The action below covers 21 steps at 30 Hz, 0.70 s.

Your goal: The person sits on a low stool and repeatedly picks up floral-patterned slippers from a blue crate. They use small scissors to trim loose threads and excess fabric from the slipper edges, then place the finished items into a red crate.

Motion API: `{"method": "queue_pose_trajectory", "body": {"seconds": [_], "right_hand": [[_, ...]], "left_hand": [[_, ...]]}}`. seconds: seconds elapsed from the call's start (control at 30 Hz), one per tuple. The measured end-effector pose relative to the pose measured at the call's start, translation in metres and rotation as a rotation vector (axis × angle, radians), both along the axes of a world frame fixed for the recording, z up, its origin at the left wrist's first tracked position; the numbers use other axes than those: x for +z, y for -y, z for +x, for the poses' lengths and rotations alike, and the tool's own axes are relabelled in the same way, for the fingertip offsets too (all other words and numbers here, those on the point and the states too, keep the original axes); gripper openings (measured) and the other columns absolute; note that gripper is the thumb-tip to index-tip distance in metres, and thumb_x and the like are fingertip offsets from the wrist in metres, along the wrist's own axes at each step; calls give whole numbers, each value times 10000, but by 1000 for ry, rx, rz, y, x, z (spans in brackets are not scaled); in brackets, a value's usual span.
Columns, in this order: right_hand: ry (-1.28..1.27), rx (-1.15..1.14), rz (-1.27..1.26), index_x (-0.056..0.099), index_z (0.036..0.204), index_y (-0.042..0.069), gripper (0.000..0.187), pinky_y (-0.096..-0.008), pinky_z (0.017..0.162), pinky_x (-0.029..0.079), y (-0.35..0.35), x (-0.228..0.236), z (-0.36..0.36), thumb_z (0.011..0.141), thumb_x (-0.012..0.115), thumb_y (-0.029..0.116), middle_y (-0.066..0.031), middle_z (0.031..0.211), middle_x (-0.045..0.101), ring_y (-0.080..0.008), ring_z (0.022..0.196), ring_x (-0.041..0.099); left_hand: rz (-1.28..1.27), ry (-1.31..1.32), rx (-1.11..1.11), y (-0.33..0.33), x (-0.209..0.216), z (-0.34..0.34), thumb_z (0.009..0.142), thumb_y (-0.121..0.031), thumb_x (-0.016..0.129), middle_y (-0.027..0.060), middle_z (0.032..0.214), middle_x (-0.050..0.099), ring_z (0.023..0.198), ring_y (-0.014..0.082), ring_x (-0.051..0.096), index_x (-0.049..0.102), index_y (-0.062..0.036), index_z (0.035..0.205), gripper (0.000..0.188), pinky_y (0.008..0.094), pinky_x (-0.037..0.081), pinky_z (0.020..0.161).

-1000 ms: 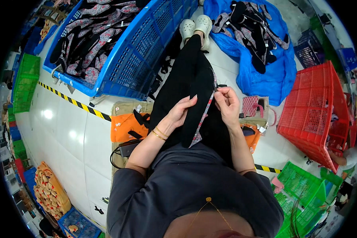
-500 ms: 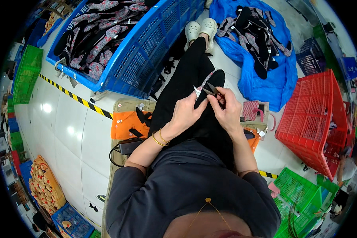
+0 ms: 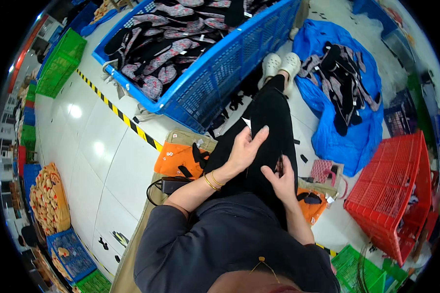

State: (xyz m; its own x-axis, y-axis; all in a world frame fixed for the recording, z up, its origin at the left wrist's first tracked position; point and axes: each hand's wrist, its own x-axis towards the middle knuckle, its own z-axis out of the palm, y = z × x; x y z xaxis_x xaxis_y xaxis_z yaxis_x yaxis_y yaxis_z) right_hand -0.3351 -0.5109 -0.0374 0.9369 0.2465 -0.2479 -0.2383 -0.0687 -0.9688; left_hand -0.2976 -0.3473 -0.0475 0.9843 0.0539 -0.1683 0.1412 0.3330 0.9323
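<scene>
My left hand point(image 3: 243, 151) is closed over my thigh, its thumb stretched out. A white tag point(image 3: 248, 123) sticks out past its fingers. It belongs to a black and floral fabric piece, whose dark part cannot be told from my black trousers. Apart from it, to the right and nearer my body, my right hand point(image 3: 282, 179) is closed round small dark scissors point(image 3: 280, 163). Their blades are mostly hidden between the fingers.
A big blue crate point(image 3: 220, 73) of similar floral and black pieces stands ahead left. More pieces lie on a blue plastic sheet point(image 3: 335, 146) ahead right. A red crate point(image 3: 384, 195) stands at right. Orange cloths point(image 3: 178, 158) flank my legs. Yellow-black tape point(image 3: 117, 111) crosses the floor.
My right hand has drawn back from the left hand, toward my body, with the scissors. The blades no longer meet the fabric piece. The whole view has shifted and turned.
</scene>
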Motion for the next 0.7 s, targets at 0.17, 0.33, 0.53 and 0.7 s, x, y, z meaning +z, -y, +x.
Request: {"method": "queue_pose_trajectory", "body": {"seconds": [0.17, 0.33, 0.53, 0.7], "right_hand": [[-259, -156, 93, 546, 1176, 12, 508, -290, 863, 468, 14, 6, 50, 769, 782, 203, -39, 1019, 596, -144, 936, 572], [159, -342, 765, 610, 1087, 27, 278, -201, 527, 447, 118, -18, 191, 964, 559, 272, -97, 939, 679, -97, 624, 588], [-143, -272, 499, 572, 1037, 57, 191, -174, 371, 260, 52, -27, 139, 934, 606, 214, -65, 927, 644, -44, 541, 515], [-262, -598, 535, 516, 1097, 31, 205, -174, 368, 261, 78, -70, 83, 922, 580, 119, -76, 902, 599, -78, 629, 544]], "left_hand": [[236, -106, -381, -82, 44, 22, 984, -270, 547, 64, 959, 685, 835, 114, 666, 636, -10, 1085, 292, 232, 541, 740], [1246, 440, 313, -249, 91, 167, 918, -234, 579, 135, 885, 697, 794, 199, 678, 674, -25, 1049, 264, 315, 525, 712], [2020, 56, -126, -503, -35, 223, 844, -269, 622, 255, 1217, 578, 1090, 429, 562, 488, 6, 1324, 570, 452, 451, 953], [1974, -158, -210, -458, -53, 242, 868, -258, 601, 234, 1044, 653, 1009, 396, 613, 611, -45, 1186, 383, 448, 490, 862]]}}
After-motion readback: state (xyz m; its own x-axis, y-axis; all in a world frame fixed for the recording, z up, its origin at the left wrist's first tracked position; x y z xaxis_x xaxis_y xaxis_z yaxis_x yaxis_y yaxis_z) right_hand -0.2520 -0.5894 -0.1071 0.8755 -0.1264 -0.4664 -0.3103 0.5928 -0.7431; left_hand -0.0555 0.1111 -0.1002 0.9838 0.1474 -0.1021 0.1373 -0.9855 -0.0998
